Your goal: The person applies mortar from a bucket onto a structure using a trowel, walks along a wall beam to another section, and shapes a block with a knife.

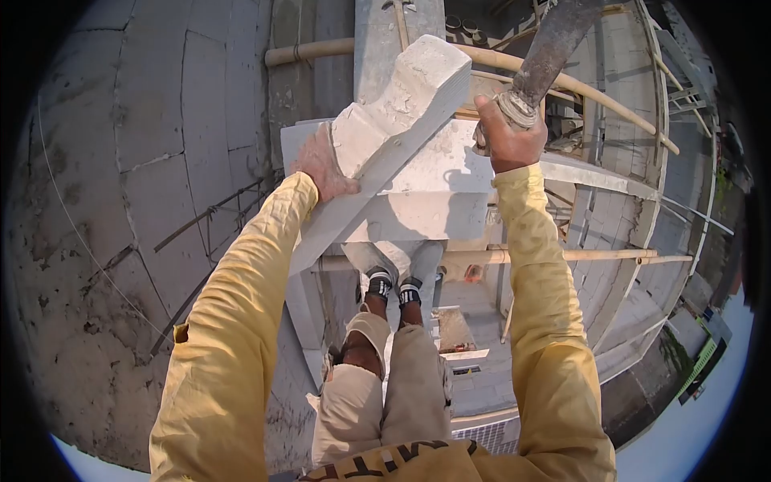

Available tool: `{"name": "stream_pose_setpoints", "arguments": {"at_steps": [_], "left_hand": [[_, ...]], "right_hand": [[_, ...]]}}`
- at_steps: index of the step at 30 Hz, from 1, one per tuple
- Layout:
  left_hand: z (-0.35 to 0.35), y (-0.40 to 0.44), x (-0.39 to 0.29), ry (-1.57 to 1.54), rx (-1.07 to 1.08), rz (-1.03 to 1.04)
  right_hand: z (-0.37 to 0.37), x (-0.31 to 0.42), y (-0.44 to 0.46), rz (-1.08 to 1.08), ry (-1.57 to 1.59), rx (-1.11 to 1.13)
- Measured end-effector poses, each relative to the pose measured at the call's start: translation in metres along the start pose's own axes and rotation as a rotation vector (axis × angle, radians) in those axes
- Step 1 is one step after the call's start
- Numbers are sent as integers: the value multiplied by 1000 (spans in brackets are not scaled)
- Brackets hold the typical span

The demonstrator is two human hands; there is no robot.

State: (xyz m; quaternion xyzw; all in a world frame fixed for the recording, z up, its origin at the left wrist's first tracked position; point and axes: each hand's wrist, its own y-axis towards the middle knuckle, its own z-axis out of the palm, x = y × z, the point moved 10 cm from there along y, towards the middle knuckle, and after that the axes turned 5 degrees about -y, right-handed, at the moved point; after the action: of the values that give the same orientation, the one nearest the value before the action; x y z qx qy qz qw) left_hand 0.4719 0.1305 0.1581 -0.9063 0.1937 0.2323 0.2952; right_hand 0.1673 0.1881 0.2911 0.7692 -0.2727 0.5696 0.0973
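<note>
A pale block [401, 96] with a rough, notched upper side lies slantwise across white blocks [434, 169] in front of me. My left hand [325, 165] grips its lower left end, fingers over the edge. My right hand [512, 136], to the right of the block, is closed round the wrapped handle of a broad dark blade [554, 48]. That blade points up and away, apart from the block. Shadow falls on the white blocks below my right hand.
Bamboo poles [594, 90] cross beyond and beside the blocks. A block wall [152, 161] rises at the left, with metal rods [209, 213] near it. My feet [393, 289] stand close below the blocks, high above a lower level at the right.
</note>
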Motion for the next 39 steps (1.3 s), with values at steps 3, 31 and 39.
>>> {"name": "stream_pose_setpoints", "arguments": {"at_steps": [3,31,39], "left_hand": [[3,-2,1,25,39,-27],[-6,-12,-3,80,251,-286],[-20,-17,-15,111,230,-321]], "right_hand": [[10,-101,-17,169,-639,184],[20,6,15,50,-23,126],[38,-159,-46,650,-696,808]]}}
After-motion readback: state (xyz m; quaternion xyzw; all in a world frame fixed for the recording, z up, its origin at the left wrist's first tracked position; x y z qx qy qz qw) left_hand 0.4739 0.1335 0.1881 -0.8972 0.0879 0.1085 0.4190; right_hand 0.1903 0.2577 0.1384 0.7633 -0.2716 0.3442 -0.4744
